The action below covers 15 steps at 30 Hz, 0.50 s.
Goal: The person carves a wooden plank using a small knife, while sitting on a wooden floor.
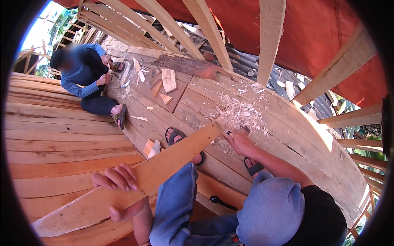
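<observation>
Gripping a long plank [135, 180] from the near left, the left hand [119, 188] wraps it with fingers over the top face and thumb beneath. The plank runs from the near left corner up to the right, ending near the middle of the scene. At that far end the right hand [240, 141] is closed around a small tool [227, 133], too small to tell its kind, right beside the plank's tip. Between the arms sit the person's knees in blue jeans [176, 201], with sandalled feet [176, 137] beyond on the curved plank hull [61, 143]. A black tool [221, 202] lies on the wood near the right knee. Just past the right hand spreads a heap of pale shavings [238, 110]. Farther left, short offcuts [168, 80] lie scattered. At the far left a second person [84, 76] in blue sits on the planks. Bare wooden ribs [207, 28] rise at the far side under a red tarp [320, 33].
</observation>
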Each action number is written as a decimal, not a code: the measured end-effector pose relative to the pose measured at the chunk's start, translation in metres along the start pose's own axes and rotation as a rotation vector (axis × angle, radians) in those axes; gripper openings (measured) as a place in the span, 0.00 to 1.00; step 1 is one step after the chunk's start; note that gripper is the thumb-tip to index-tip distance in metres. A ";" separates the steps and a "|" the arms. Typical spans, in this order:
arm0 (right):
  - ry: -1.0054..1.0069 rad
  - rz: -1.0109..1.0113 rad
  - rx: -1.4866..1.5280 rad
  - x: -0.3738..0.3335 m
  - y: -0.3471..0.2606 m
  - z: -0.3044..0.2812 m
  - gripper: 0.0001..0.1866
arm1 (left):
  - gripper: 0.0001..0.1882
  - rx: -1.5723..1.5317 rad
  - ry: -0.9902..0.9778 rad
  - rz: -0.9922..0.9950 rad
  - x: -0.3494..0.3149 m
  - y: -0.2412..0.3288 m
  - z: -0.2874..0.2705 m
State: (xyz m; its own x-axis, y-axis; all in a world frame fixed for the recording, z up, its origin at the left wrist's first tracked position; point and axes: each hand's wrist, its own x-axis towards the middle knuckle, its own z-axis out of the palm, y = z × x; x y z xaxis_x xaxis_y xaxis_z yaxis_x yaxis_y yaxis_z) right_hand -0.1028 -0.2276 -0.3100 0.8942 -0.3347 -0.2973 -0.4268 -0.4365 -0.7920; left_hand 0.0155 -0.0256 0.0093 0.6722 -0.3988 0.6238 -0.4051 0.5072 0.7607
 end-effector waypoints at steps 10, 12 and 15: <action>-0.050 0.034 0.004 -0.007 -0.019 -0.008 0.22 | 0.23 -0.007 -0.006 0.012 -0.001 0.003 -0.001; -0.048 0.015 0.003 -0.007 -0.019 -0.010 0.22 | 0.23 0.005 -0.010 0.005 -0.001 0.003 -0.002; -0.032 -0.007 -0.021 -0.005 -0.012 -0.011 0.22 | 0.23 0.004 -0.020 0.004 0.000 0.004 -0.002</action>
State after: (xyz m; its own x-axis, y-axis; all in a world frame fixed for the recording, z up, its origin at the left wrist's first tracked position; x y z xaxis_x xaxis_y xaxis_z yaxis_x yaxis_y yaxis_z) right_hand -0.1032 -0.2301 -0.2929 0.9009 -0.3052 -0.3086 -0.4228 -0.4565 -0.7829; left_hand 0.0149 -0.0223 0.0123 0.6583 -0.4121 0.6300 -0.4102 0.5053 0.7592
